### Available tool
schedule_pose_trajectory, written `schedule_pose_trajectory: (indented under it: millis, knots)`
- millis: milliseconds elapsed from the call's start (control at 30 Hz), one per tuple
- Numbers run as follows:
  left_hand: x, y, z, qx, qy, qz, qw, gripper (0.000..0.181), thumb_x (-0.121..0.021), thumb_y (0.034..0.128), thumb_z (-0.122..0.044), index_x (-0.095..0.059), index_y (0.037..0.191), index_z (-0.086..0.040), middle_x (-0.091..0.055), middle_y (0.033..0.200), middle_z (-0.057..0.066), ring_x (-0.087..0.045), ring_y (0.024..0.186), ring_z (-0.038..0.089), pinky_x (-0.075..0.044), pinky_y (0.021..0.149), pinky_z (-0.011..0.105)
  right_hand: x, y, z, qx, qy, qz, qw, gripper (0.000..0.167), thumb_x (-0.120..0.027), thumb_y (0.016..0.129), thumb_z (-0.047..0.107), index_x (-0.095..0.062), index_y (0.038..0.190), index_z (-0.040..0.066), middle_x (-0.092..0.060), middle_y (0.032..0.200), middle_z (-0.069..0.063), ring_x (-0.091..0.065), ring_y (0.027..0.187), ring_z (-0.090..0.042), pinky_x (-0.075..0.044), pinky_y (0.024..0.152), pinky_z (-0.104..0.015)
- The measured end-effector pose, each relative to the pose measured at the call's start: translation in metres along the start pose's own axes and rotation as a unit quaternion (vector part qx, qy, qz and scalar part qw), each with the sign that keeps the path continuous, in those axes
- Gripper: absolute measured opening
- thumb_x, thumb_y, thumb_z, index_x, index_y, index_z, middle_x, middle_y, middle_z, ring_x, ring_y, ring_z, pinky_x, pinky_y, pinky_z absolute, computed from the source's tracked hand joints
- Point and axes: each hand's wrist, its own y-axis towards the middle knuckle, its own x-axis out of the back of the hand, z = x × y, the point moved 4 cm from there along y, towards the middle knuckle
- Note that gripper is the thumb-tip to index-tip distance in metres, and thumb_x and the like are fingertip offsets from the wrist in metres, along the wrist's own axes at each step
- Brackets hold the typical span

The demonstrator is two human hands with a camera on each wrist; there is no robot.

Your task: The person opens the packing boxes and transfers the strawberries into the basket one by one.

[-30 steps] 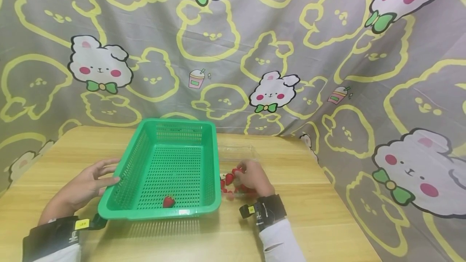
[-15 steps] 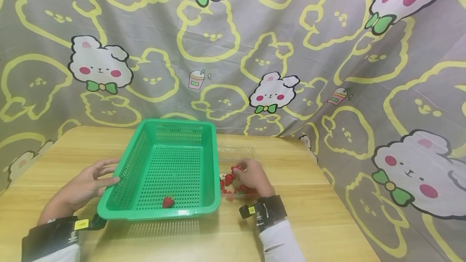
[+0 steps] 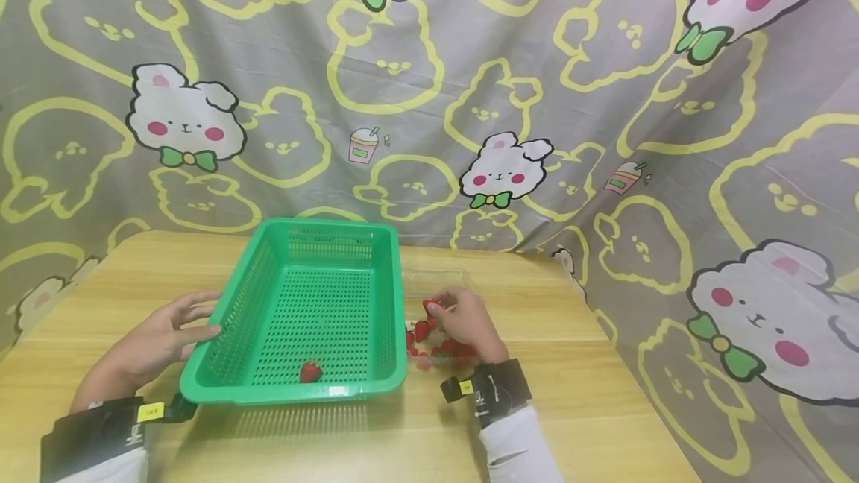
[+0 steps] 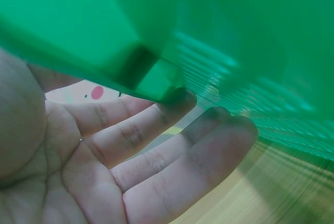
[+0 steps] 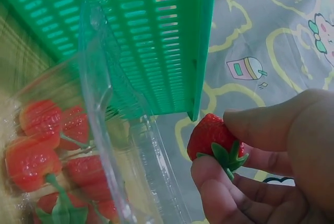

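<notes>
In the right wrist view, my right hand [image 5: 282, 151] pinches a red strawberry [image 5: 209, 136] with green leaves between thumb and fingers. It is above a clear plastic box [image 5: 99, 98] that holds several more strawberries [image 5: 34, 164]. The left hand [image 3: 150, 341] rests against the outer left side of a green slotted basket [image 3: 291, 396]. Its fingers [image 4: 156, 161] are extended below the basket's rim in the left wrist view, and the thumb touches the rim's edge in the head view. One strawberry [image 3: 310, 372] lies inside the basket near its front wall.
The basket and the box stand side by side on a light wooden table [image 3: 557, 401], the box to the right. Behind and to the right hangs a grey curtain [image 3: 429, 95] printed with rabbits. Black camera straps [image 3: 499, 390] are on both wrists.
My right hand has risen slightly up and away from the box's contents, lifting the pinched strawberry. The left hand and the basket stay in place.
</notes>
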Motion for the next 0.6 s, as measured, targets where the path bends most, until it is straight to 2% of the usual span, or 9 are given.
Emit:
schedule_pose_trajectory:
  millis: [67, 300, 433, 533, 600]
  knots:
    - [0.000, 0.000, 0.000, -0.002, 0.001, 0.000, 1.0000, 0.063, -0.055, 0.0995, -0.012, -0.017, 0.146, 0.008, -0.021, 0.146, 0.038, -0.047, 0.119, 0.034, -0.041, 0.088, 0.067, 0.000, 0.000, 0.001, 0.001, 0.004, 0.002, 1.0000, 0.015, -0.067, 0.093, 0.021, -0.070, 0.100, 0.008, -0.070, 0.088, 0.000, -0.064, 0.085, -0.019, -0.052, 0.072, -0.036]
    - [0.001, 0.000, 0.001, 0.002, -0.003, -0.003, 1.0000, 0.063, -0.055, 0.0994, -0.013, -0.018, 0.147, 0.007, -0.022, 0.147, 0.035, -0.048, 0.113, 0.012, -0.041, 0.088, 0.068, -0.002, 0.000, 0.004, -0.004, 0.022, 0.008, 0.9997, 0.014, -0.066, 0.094, 0.021, -0.070, 0.100, 0.010, -0.069, 0.090, 0.001, -0.063, 0.087, -0.019, -0.052, 0.075, -0.038]
    - [0.000, 0.000, 0.001, 0.004, -0.002, -0.002, 1.0000, 0.064, -0.055, 0.0995, -0.013, -0.017, 0.147, 0.007, -0.021, 0.147, 0.036, -0.047, 0.119, 0.027, -0.039, 0.088, 0.070, -0.003, 0.000, 0.008, -0.005, 0.046, 0.010, 0.9989, 0.013, -0.066, 0.093, 0.019, -0.070, 0.100, 0.009, -0.069, 0.093, 0.000, -0.063, 0.087, -0.018, -0.051, 0.077, -0.039]
    - [0.000, -0.001, 0.000, 0.009, -0.001, -0.003, 1.0000, 0.066, -0.056, 0.0993, -0.014, -0.016, 0.147, 0.007, -0.020, 0.148, 0.036, -0.039, 0.124, 0.045, -0.038, 0.089, 0.071, -0.003, -0.001, 0.011, -0.008, 0.061, 0.012, 0.9980, 0.013, -0.066, 0.094, 0.018, -0.069, 0.101, 0.008, -0.069, 0.093, -0.002, -0.064, 0.085, -0.017, -0.052, 0.077, -0.038]
    - [0.001, -0.001, -0.001, 0.012, -0.001, -0.005, 0.9999, 0.066, -0.056, 0.0992, -0.015, -0.017, 0.147, 0.006, -0.020, 0.148, 0.035, -0.036, 0.126, 0.049, -0.038, 0.089, 0.070, -0.003, -0.002, 0.013, -0.010, 0.068, 0.015, 0.9975, 0.013, -0.065, 0.094, 0.017, -0.069, 0.102, 0.007, -0.069, 0.093, -0.002, -0.064, 0.082, -0.016, -0.052, 0.077, -0.038]
